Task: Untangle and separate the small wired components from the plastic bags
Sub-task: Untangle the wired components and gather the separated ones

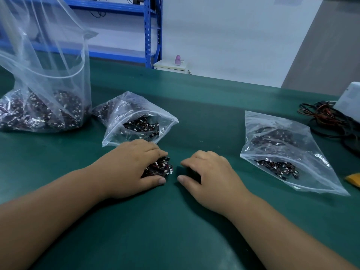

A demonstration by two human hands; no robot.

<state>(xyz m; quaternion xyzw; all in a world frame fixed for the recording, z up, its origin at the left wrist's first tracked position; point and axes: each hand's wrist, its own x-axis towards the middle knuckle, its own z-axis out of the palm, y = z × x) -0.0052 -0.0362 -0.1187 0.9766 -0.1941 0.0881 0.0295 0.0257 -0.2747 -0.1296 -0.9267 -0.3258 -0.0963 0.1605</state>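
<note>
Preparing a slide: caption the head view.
Left hand grips a clump of wired components on a green mat, right hand beside it.

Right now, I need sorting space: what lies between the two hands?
Head view: only bare green mat between left hand, gripping a wire bundle, and right hand.

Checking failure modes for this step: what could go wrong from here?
The left hand grips a dense clump of wired components; pulling it apart with the right hand could strain leads. The middle bag lies just behind the left hand, so separated pieces could slide under it unnoticed.
</note>
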